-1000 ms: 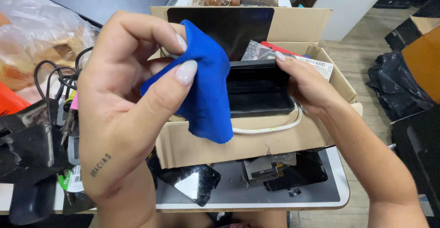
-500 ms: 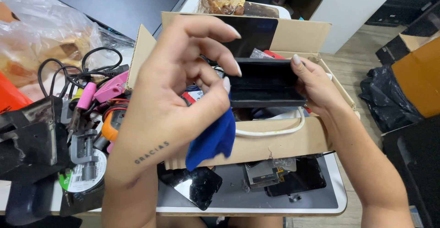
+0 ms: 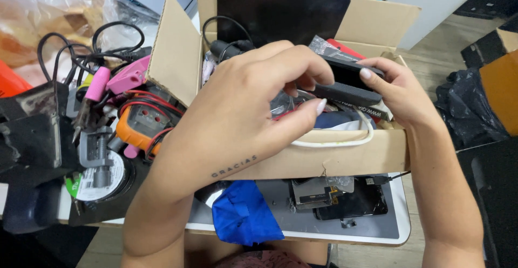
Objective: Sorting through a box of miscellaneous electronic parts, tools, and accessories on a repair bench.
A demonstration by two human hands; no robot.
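Both my hands hold a slim black device (image 3: pixel 348 87) over an open cardboard box (image 3: pixel 345 157). My left hand (image 3: pixel 248 106) pinches the device's left end with fingers and thumb. My right hand (image 3: pixel 399 95) grips its right end, fingertips on the top edge. The device is turned nearly edge-on to me. A blue cloth (image 3: pixel 243 214) lies crumpled on the grey mat (image 3: pixel 394 225) in front of the box, touched by neither hand. Inside the box a black flat screen (image 3: pixel 280 12) leans against the back wall, and a white cable (image 3: pixel 334 141) loops under the device.
Left of the box lie an orange multimeter (image 3: pixel 137 125), pink-handled tools (image 3: pixel 127 76), black cables (image 3: pixel 70 47), a small metal vise (image 3: pixel 97 149) and a plastic bag (image 3: pixel 38 20). Dismantled phone parts (image 3: pixel 350 203) rest on the mat. A black bag (image 3: pixel 464 111) sits on the floor at right.
The blue cloth has left my left hand and now lies on the mat. My left hand has moved onto the device's left end, and the device has tipped edge-on.
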